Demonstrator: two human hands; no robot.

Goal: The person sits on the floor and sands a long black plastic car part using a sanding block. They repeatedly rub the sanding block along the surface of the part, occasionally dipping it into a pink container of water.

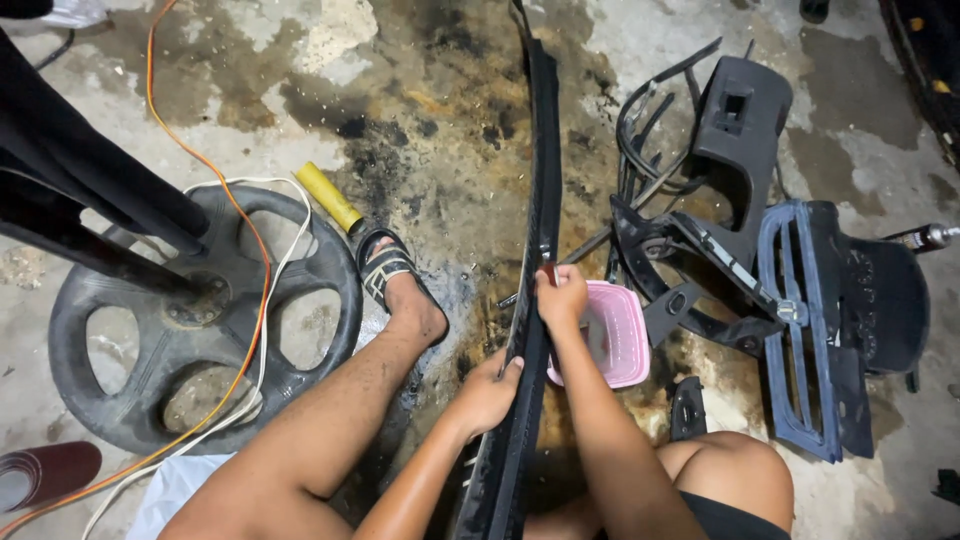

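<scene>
— Why is the long black trim strip [541, 200] held that way?

— The left hand [490, 390] wraps its near stretch, fingers curled over the edge, steadying it; it runs from the lap out across the stained floor [420, 120]. Just beyond that grip, the right hand [561, 295] pinches a small dark-red tool against the strip (its tip is hidden).

— Any room to move?

— Right of the hands, a pink tub [618, 335] touches the strip, with black panels [800, 320] past it. Left lie a sandalled foot [395, 280] and a wheel-like base [200, 320].
</scene>
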